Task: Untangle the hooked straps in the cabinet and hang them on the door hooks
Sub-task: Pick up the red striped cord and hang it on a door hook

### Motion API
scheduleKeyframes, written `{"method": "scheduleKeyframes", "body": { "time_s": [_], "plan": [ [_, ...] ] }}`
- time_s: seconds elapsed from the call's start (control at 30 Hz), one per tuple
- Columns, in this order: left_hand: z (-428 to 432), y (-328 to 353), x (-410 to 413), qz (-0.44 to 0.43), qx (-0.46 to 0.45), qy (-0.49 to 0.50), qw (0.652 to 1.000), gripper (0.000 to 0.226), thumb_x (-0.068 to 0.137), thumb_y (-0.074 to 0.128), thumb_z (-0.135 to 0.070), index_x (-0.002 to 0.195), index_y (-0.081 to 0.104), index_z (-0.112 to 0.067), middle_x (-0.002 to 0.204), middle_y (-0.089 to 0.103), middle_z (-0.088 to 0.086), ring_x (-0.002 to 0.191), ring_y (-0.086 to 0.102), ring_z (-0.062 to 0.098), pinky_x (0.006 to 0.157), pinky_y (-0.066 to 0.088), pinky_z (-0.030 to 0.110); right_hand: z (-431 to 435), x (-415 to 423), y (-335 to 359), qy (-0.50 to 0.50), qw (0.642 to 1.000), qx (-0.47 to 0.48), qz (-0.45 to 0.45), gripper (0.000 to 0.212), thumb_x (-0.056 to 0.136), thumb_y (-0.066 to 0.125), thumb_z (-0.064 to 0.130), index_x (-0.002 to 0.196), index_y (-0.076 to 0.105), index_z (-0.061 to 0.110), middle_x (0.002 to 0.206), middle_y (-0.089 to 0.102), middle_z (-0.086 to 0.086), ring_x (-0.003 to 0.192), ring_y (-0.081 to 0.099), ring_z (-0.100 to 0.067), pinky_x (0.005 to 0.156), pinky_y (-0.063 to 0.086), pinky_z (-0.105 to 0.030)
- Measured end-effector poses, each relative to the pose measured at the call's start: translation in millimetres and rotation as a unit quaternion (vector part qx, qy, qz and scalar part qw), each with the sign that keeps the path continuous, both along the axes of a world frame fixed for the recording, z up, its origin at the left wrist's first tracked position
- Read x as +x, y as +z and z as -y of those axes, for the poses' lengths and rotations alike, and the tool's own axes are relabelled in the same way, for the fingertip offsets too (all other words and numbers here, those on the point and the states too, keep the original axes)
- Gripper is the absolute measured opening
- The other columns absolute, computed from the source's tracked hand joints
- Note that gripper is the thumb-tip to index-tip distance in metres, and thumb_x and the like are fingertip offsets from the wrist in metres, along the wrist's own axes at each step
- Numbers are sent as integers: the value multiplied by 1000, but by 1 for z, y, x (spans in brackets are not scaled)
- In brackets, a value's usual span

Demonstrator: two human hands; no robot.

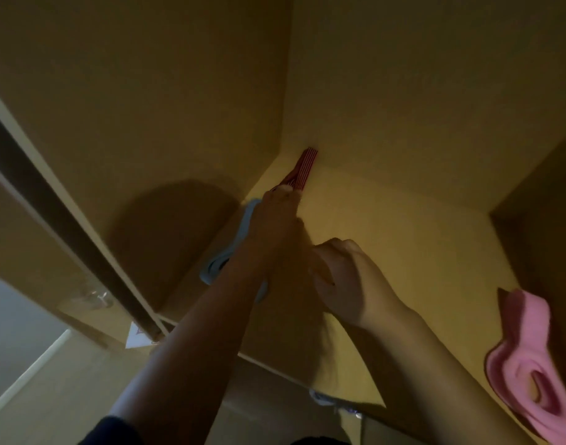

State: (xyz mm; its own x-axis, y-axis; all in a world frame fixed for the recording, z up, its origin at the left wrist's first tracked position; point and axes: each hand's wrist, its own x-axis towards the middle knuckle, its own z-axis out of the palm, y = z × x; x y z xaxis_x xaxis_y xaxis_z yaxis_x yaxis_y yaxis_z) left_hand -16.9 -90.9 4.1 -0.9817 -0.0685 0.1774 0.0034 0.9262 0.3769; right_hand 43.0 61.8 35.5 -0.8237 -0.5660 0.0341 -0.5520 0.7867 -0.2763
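Left grip (277,216) pinching red strap (302,170) at fingertips, right grip (346,277) clenched, contents apparently hidden.

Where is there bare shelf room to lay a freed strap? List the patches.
Free: the shelf floor between the right hand and the pink cloth, back to the rear wall. Crowded: the left corner, with the left hand, red striped strap and blue strap.

A home storage cabinet, seen from inside.
Plain yellow-lit cabinet shelf (420,239), open cabinet door (50,239) with a clear stick-on hook (97,297), pink cloth (526,364) lying at the right.
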Motion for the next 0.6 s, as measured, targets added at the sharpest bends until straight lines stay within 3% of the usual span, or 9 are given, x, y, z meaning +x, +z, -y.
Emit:
{"method": "scheduleKeyframes", "body": {
  "time_s": [0.1,0.3,0.43,0.6],
  "plan": [
    [-2,-7,-24,1,2,5,1000,60,88,50,-16,144,27,-14,154,19,12,136,24,31,107,26,36,-2,-5,4,7,1000,14,6,34,90,44,28,121,52,14,112,53,-7,106,43,-24,86,40,-32],
    [-8,-8,-75,104,-20,49,993,74,89,51,-16,148,7,-21,156,5,15,141,10,38,114,20,44,1,-13,-3,12,999,39,4,37,87,43,30,118,54,12,107,54,-7,101,46,-24,83,39,-29],
    [-9,-12,-90,150,-18,67,986,74,88,51,-14,147,7,-13,146,20,29,131,30,41,107,32,45,-2,-18,-1,-4,999,38,-3,31,92,40,29,115,53,14,107,54,-5,101,45,-21,84,36,-28],
    [-14,-28,-100,101,-62,79,990,62,96,39,-18,144,6,4,136,42,26,123,44,36,104,32,41,-8,-23,4,-36,999,27,-8,31,93,41,28,119,51,14,114,53,-7,107,45,-24,87,36,-30]
  ]
}}
